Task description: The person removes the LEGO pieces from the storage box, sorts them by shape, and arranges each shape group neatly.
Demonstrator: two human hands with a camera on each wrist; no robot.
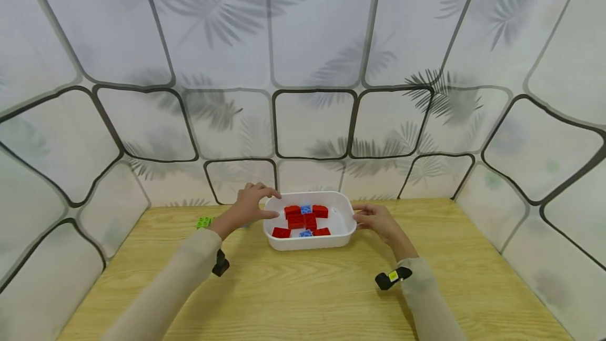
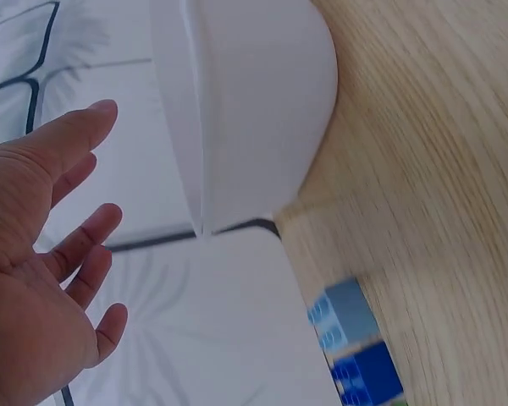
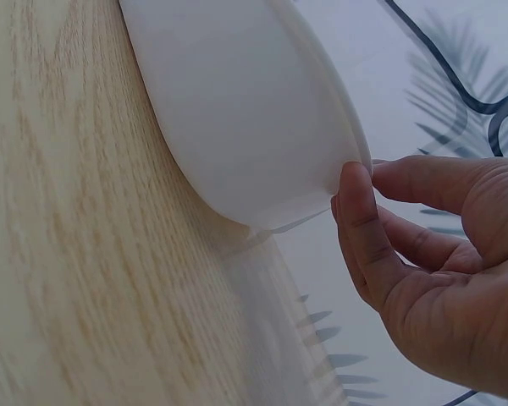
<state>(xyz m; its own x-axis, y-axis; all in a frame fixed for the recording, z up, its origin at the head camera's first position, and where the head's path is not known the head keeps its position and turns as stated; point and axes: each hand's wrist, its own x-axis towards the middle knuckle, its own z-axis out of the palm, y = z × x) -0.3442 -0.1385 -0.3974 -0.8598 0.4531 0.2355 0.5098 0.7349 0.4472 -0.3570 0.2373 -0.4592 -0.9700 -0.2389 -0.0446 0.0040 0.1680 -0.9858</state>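
Observation:
A white plastic tub (image 1: 310, 244) stands on the table, with several red toy bricks (image 1: 296, 221) and blue toy bricks (image 1: 306, 209) inside. At its left end my left hand (image 1: 251, 204) hovers with thumb and fingers spread. The left wrist view shows that hand (image 2: 46, 245) apart from the tub wall (image 2: 262, 110), holding nothing. My right hand (image 1: 379, 221) is at the tub's right end. In the right wrist view the right hand (image 3: 440, 262) pinches the tub's rim (image 3: 351, 127) between thumb and fingertips.
Left of the tub, partly behind my left wrist, lies a green brick (image 1: 204, 222). A light blue brick (image 2: 345, 313) and a dark blue brick (image 2: 368, 375) lie close together on the wooden table (image 1: 303, 299). A patterned cloth wall (image 1: 312, 120) rises behind the table.

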